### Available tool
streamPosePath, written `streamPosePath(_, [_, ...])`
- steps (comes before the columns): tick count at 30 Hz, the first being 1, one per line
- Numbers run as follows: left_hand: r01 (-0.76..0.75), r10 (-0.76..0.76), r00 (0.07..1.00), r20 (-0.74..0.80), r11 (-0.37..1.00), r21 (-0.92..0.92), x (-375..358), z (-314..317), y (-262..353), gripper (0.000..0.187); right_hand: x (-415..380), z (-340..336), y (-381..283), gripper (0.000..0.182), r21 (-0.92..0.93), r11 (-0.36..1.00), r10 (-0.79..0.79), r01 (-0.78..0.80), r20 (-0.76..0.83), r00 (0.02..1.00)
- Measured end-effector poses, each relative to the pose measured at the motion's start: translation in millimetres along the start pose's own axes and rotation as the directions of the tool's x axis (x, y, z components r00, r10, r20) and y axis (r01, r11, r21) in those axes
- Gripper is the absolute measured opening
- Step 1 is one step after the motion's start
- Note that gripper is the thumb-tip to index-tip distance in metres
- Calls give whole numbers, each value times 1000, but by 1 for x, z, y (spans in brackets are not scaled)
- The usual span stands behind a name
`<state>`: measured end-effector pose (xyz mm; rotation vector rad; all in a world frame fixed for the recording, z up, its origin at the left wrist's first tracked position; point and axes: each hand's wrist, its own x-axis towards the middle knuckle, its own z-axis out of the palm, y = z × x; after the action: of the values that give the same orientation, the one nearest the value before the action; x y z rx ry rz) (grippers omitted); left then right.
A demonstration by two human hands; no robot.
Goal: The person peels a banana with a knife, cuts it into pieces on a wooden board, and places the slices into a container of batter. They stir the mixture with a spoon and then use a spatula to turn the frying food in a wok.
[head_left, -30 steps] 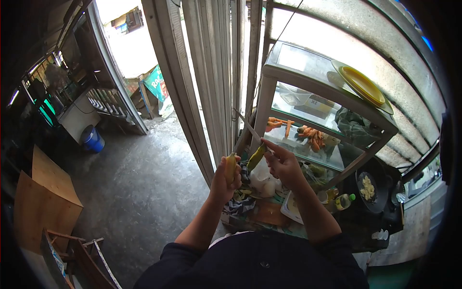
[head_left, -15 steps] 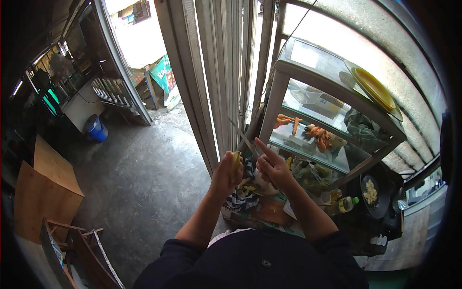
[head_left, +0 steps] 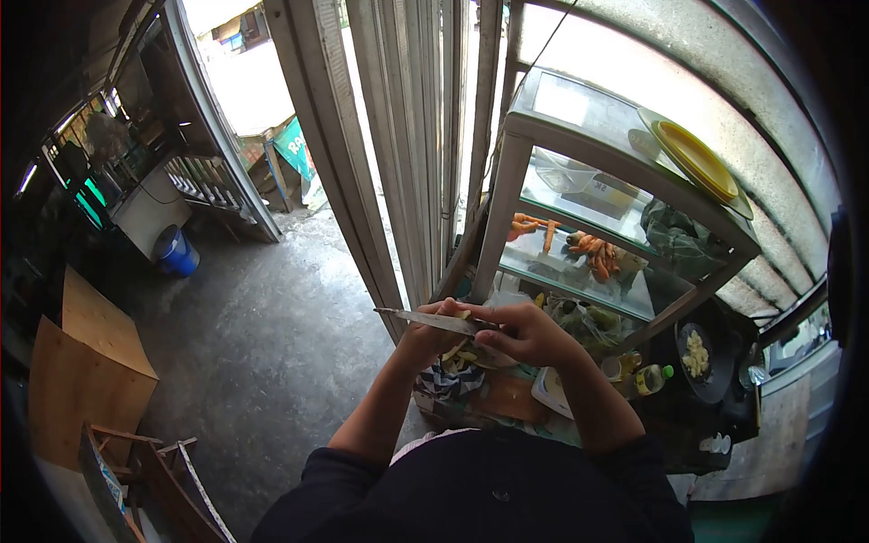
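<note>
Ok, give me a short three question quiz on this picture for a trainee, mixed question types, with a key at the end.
1. True or false: the long steel-bladed knife lies roughly level, its tip pointing toward the person's left.
2. Which hand grips the knife handle? A) the left hand B) the right hand
3. Fill in: on top of the glass-sided metal-framed display cabinet rests a round yellow ____.

Key
1. True. The blade crosses above the left hand, which is closed around a small yellowish fruit piece, mostly hidden.
2. B.
3. Plate. Orange carrots lie on the cabinet's glass shelf below it.
</note>
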<state>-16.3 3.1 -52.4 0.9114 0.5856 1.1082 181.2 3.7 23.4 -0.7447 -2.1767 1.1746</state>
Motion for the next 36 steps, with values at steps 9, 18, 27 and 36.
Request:
streamPosePath(9, [-83,73,995,-66,982,-169,-4,10,-1,40,-2,11,12,42,51,961,273,-270,-290,917])
streamPosePath(18, [66,-110,993,-32,778,-625,-4,8,10,30,7,19,35,56,-283,958,-92,-39,-433,896])
streamPosePath(27, [51,-119,989,-92,841,-539,-1,16,13,35,8,19,22,54,-230,973,-63,-34,-402,913])
streamPosePath(36, [32,-126,986,-111,787,-616,4,7,9,34,11,19,28,50,-212,975,-140,71,-334,932])
